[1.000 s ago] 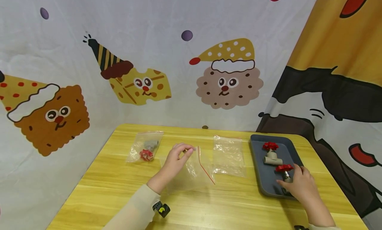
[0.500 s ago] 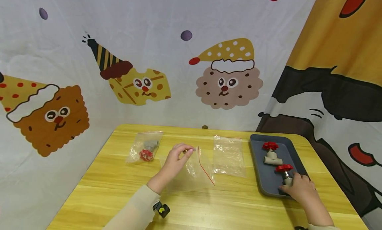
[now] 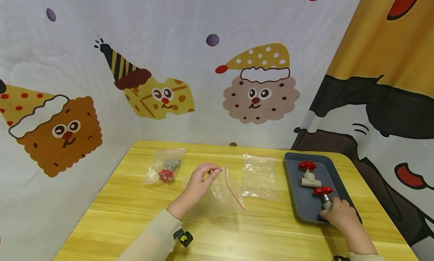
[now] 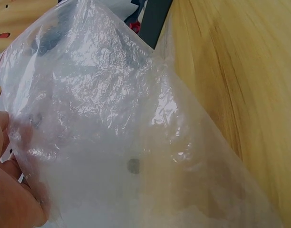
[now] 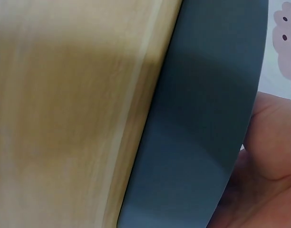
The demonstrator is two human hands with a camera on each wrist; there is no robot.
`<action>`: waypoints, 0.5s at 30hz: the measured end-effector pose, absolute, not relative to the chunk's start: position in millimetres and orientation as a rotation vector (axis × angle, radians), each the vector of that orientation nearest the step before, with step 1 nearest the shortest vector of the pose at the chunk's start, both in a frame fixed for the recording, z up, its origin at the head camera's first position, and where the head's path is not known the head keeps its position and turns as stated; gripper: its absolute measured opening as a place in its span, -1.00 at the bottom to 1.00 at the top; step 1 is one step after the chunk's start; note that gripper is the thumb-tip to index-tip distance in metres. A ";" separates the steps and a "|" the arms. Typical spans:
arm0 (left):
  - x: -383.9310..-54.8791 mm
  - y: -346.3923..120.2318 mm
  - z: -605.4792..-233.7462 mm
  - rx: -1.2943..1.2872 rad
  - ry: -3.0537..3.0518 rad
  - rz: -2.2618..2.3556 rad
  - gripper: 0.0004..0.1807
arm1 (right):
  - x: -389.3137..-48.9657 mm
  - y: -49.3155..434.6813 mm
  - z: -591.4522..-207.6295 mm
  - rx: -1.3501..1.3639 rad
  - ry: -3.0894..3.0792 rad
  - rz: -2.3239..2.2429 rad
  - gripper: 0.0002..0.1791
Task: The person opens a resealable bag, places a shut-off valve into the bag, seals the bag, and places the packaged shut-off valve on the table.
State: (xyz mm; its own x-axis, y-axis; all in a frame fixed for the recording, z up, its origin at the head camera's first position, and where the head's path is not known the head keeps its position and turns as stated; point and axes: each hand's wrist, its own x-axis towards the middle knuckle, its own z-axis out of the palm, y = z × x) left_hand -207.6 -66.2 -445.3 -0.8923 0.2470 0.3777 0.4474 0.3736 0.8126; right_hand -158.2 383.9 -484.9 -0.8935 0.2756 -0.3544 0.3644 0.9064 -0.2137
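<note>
Near the table's middle my left hand pinches the top corner of a clear zip bag with a red seal line. In the left wrist view that crinkled bag hangs before the fingertips. At the right, my right hand reaches into a grey tray and grips the pale lower body of a valve with a red handwheel. Much of this valve's body is hidden by the hand. The tray's wall covers most of the grip in the right wrist view.
Behind it in the tray lies a second red-handled valve. A flat clear zip bag lies left of the tray. At the table's far left, another zip bag contains a red-handled valve. A printed cloth hangs behind the table.
My right hand has come down and its fingers have closed round the nearer valve's body. The left hand stays in place with the bag.
</note>
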 end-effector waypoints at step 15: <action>-207.4 -67.7 -444.8 -0.623 -2.447 -1.538 -0.76 | -156.2 387.3 -479.7 0.418 2.800 -0.426 -0.09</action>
State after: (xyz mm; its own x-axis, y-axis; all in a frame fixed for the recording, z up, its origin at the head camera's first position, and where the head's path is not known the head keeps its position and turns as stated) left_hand -207.4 -67.7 -444.8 -0.8948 0.2503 0.3696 0.4416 0.3755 0.8148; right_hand -156.2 387.3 -479.7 -0.9196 0.2390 -0.3119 0.3210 0.9147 -0.2455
